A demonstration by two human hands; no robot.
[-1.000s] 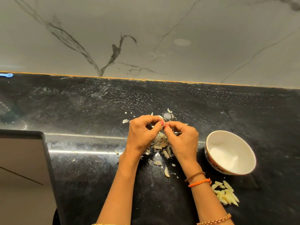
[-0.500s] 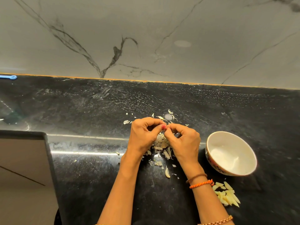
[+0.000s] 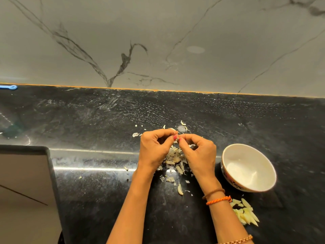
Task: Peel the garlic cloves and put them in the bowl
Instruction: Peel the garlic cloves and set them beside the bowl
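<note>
Garlic clove (image 3: 177,138) | pinched between both hands' fingertips | above peels (image 3: 175,158)

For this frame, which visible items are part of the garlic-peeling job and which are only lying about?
In the job: left hand and right hand pinching a garlic clove; white bowl; peel scraps; pale pieces near the bowl.

Lying about: blue object; dark tray edge.

home kitchen — black stone counter (image 3: 88,199) | marble-look backsplash (image 3: 158,41) | bowl (image 3: 228,155) & garlic peels (image 3: 175,156)
</note>
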